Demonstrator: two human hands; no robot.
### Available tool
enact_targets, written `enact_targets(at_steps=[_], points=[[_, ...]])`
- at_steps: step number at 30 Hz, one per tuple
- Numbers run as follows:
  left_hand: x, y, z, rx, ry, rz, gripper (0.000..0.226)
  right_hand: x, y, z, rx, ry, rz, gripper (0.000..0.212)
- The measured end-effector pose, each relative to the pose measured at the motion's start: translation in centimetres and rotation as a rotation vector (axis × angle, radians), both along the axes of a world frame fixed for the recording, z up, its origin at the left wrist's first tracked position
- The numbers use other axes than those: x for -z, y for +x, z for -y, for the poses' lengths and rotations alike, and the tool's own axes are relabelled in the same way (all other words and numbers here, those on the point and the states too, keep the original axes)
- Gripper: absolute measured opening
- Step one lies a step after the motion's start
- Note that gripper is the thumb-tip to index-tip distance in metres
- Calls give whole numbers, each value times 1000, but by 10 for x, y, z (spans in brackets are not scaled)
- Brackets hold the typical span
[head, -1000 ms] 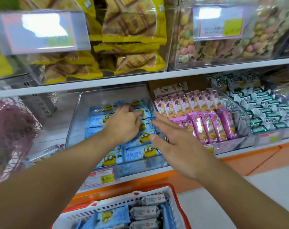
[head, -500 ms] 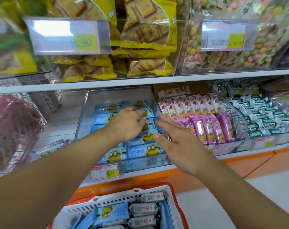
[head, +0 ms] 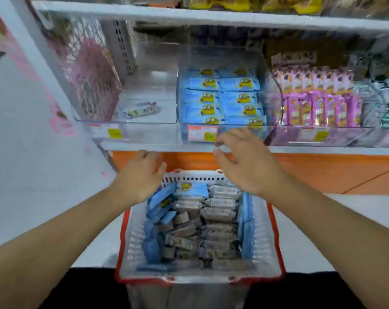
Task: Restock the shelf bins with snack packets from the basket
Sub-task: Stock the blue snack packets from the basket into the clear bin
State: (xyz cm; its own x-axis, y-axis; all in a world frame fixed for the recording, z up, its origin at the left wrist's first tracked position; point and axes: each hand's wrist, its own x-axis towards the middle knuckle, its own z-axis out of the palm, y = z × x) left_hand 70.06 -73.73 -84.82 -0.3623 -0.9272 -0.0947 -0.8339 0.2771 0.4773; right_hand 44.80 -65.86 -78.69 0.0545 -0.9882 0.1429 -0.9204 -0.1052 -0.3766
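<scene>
Both hands empty w/ loose fingers: left hand (head: 142,175), right hand (head: 244,161) over basket (head: 131,239) below shelf front edge. Step: reach for more; next, probably grip blue packets (head: 190,189) for middle bin (head: 220,61).

Bare forearms, no sleeves, dark clothing below.
</scene>
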Motion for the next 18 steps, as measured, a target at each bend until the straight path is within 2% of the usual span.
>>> enact_targets(at_steps=[3,5,7,11,15,18], points=[[55,37,-6,-231,398,205,77,52,57,-11,-194,390,-30,31],[81,51,-10,-241,618,287,104,94,79,-17,-272,622,-34,34],[98,62,-16,-259,830,258,119,134,104,-20,-318,752,-41,41],[115,67,-18,-245,832,180,135,186,152,-27,-336,860,29,53],[116,70,-12,-229,901,143,131,219,182,-31,-361,989,32,62],[114,68,-11,-239,914,126,129,224,195,-35,-318,955,3,62]])
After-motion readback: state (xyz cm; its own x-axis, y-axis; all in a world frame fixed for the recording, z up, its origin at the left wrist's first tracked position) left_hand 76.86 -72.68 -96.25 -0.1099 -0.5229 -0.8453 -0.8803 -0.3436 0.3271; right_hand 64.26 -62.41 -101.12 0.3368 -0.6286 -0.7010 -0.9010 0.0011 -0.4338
